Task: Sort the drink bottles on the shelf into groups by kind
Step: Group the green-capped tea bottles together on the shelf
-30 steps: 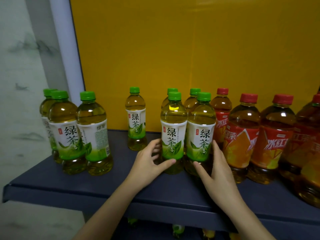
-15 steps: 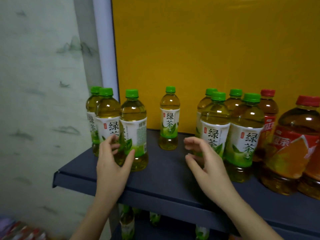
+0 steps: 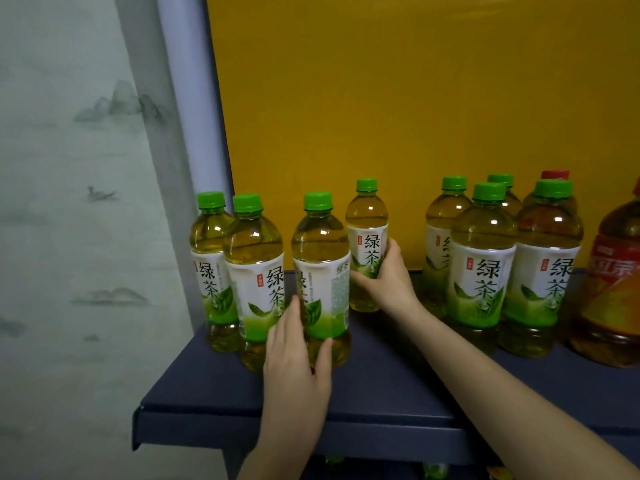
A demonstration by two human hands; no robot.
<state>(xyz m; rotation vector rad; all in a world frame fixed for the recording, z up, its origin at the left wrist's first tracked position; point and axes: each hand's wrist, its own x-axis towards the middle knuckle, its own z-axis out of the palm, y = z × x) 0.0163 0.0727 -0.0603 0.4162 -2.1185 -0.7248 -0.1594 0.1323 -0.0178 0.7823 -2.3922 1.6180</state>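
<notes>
Green-capped green tea bottles stand on the dark blue shelf [image 3: 214,386]. Three of them cluster at the left end; my left hand [image 3: 298,355] grips the lower part of the rightmost of these, a green tea bottle [image 3: 320,258]. Behind it stands a smaller green tea bottle [image 3: 367,223] near the yellow back panel, and my right hand [image 3: 388,278] grips its label. Several more green tea bottles [image 3: 481,258] stand in a group further right. A red-labelled iced tea bottle [image 3: 616,278] is at the right edge.
A yellow back panel [image 3: 398,98] closes the shelf behind. A white post [image 3: 187,98] and a grey painted wall lie to the left. Bare shelf surface shows in front of the bottles. Bottle tops on a lower shelf peek out beneath the front edge.
The view has swung left. My left hand has closed round the front green tea bottle at the left; my right hand has reached back and taken hold of the small bottle by the panel.
</notes>
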